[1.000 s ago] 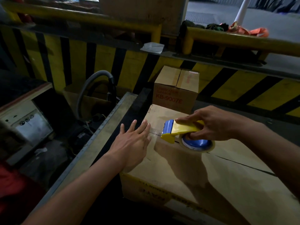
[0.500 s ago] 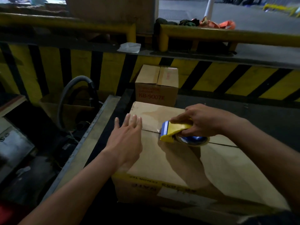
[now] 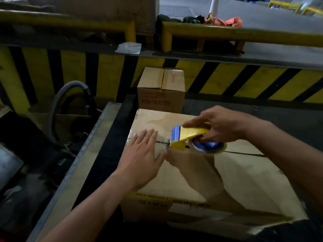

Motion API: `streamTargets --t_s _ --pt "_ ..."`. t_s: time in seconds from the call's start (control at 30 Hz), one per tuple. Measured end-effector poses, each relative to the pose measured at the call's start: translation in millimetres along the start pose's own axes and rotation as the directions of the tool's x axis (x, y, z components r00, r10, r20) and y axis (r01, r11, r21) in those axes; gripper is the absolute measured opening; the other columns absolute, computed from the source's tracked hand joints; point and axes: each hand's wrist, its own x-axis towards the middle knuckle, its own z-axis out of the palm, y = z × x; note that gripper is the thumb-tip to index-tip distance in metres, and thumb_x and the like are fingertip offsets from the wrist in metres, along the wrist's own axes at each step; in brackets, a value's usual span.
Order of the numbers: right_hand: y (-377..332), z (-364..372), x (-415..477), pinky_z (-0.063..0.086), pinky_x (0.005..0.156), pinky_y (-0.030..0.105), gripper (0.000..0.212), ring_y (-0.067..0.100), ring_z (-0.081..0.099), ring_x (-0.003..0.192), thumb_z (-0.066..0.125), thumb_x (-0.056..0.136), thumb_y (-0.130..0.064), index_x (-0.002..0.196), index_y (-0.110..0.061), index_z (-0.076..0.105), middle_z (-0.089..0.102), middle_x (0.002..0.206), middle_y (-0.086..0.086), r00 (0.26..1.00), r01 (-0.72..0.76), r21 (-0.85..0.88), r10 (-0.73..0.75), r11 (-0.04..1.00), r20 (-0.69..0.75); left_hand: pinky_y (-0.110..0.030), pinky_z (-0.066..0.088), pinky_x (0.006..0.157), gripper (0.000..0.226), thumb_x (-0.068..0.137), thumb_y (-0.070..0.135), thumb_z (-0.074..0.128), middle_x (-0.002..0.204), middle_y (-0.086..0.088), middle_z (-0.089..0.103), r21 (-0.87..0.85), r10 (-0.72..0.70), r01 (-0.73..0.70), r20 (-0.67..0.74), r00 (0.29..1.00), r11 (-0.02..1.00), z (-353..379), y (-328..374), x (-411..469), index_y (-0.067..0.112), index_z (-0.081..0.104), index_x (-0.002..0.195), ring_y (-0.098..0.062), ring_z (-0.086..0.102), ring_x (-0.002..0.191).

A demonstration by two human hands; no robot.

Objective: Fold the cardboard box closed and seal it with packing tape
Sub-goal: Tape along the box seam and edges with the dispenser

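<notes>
While my left hand (image 3: 142, 157) lies flat, fingers spread and gripping nothing, on the near flap of the cardboard box (image 3: 236, 180), my right hand (image 3: 218, 127) is clenched around the yellow-and-blue tape dispenser (image 3: 188, 137), which sits on the centre seam (image 3: 244, 153) toward the box's left end. The box stands directly in front of me on the dark bench (image 3: 108, 145), both top flaps folded down and meeting. I judge the cardboard stiff but springy: the flaps want to lift, so pressing beside the seam is the right hold, while the dispenser wants a firm grip on its body. Clear tape is thin and clingy and could wrinkle if I slacken. What is inside I cannot tell. Behind it stands a smaller carton marked KB-9007E (image 3: 160, 91), also shut, contents hidden.
</notes>
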Motion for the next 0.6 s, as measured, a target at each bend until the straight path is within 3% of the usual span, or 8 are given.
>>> streamTargets --t_s 0.2,0.33,0.43,0.53,0.6 --pt "-7 -28 -4 0.033 0.061 0.015 0.054 -0.005 0.045 0.080 0.070 0.086 -0.035 0.136 -0.043 0.050 0.039 0.084 -0.028 0.994 0.038 -0.038 -0.042 0.999 -0.098 -0.041 0.000 0.128 0.078 0.101 0.066 0.020 0.171 0.004 -0.004 -0.047 0.001 -0.003 -0.051 0.999 0.999 2 -2 4 0.025 -0.006 0.162 -0.014 -0.011 0.155" --pt "-4 -24 -3 0.033 0.061 0.015 0.055 -0.003 0.044 0.079 0.069 0.087 -0.034 0.137 -0.042 0.050 0.037 0.085 -0.028 0.996 0.026 -0.073 -0.033 0.997 -0.083 -0.045 0.000 0.127 0.085 0.099 0.068 0.027 0.170 0.005 -0.011 -0.093 -0.008 0.001 -0.072 0.997 0.996 2 -2 3 0.026 -0.013 0.161 -0.014 -0.017 0.154" --pt "-2 -10 0 0.033 0.064 0.016 0.054 -0.001 0.044 0.080 0.068 0.087 -0.037 0.138 -0.043 0.049 0.038 0.088 -0.027 1.000 0.001 -0.069 -0.002 0.998 -0.025 -0.046 0.001 0.127 0.082 0.099 0.071 0.023 0.170 0.004 -0.004 -0.058 0.005 -0.008 -0.049 0.999 0.998 2 -1 3 0.024 -0.001 0.162 -0.014 -0.013 0.155" --pt "-1 7 4 0.039 0.078 0.019 0.055 0.002 0.046 0.090 0.068 0.087 -0.038 0.139 -0.042 0.048 0.053 0.115 -0.019 0.998 0.001 -0.047 0.002 0.999 0.060 -0.045 0.004 0.128 0.079 0.099 0.072 0.019 0.169 0.003 0.010 -0.012 0.033 -0.034 -0.054 0.998 0.999 1 0 1 0.024 0.017 0.161 -0.016 -0.001 0.156" --pt "1 10 5 0.039 0.078 0.019 0.055 0.003 0.044 0.097 0.068 0.087 -0.038 0.139 -0.041 0.048 0.054 0.124 -0.013 0.998 0.001 -0.032 0.000 0.999 0.056 -0.042 0.009 0.127 0.075 0.101 0.070 0.022 0.167 0.002 0.020 -0.004 0.058 -0.058 -0.082 0.995 0.998 0 1 -1 0.024 0.023 0.160 -0.015 0.009 0.156"
